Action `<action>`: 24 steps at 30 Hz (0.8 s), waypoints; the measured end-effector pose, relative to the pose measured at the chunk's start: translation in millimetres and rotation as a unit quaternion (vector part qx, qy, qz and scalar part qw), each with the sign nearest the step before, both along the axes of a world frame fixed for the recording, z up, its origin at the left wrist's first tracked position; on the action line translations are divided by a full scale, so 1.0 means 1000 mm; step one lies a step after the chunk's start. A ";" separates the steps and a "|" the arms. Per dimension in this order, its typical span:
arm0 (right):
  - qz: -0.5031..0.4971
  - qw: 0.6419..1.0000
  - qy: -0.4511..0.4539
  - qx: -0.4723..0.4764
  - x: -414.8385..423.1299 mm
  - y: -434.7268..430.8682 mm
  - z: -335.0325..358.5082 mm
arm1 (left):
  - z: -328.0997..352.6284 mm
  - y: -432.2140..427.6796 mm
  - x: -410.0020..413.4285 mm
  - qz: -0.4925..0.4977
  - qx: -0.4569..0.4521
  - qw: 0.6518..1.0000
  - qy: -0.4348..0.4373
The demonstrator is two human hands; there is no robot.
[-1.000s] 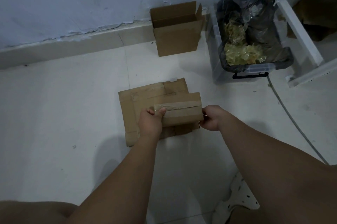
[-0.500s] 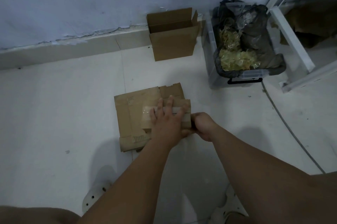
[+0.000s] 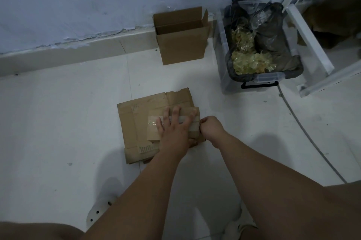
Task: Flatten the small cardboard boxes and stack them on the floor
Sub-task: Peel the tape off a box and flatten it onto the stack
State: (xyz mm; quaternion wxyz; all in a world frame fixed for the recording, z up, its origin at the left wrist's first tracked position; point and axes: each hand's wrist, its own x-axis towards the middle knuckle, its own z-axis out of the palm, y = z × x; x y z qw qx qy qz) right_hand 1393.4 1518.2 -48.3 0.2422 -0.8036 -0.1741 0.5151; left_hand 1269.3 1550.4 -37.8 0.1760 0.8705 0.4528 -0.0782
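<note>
Cardboard pile [image 3: 128, 122]: lying flat on the floor [image 3: 58, 122], centre of the frame.
Small box [image 3: 153, 125]: lying on the pile's right part, tape strip facing up.
Left hand [image 3: 175, 132]: pressing down on the small box, fingers straight and spread.
Right hand [image 3: 211, 128]: pinching the small box's right edge, fingers curled.
Open box [image 3: 181, 48]: standing upright by the wall, upper centre.
</note>
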 end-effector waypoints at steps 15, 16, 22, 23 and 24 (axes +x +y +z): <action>-0.109 0.975 0.169 0.097 0.007 -0.020 0.008 | -0.014 -0.002 -0.007 -0.026 0.033 0.999 0.031; -0.111 0.974 0.172 0.100 0.007 -0.021 0.010 | -0.015 -0.003 -0.007 -0.026 0.031 0.999 0.029; -0.176 0.946 0.252 0.103 0.011 -0.028 0.014 | -0.015 -0.004 -0.003 -0.008 0.013 1.000 -0.007; -0.182 0.946 0.249 0.097 0.012 -0.028 0.014 | -0.016 -0.006 -0.003 -0.006 0.017 1.000 -0.008; -0.185 0.949 0.237 0.089 0.012 -0.028 0.014 | -0.017 -0.007 -0.003 -0.005 0.019 1.000 -0.009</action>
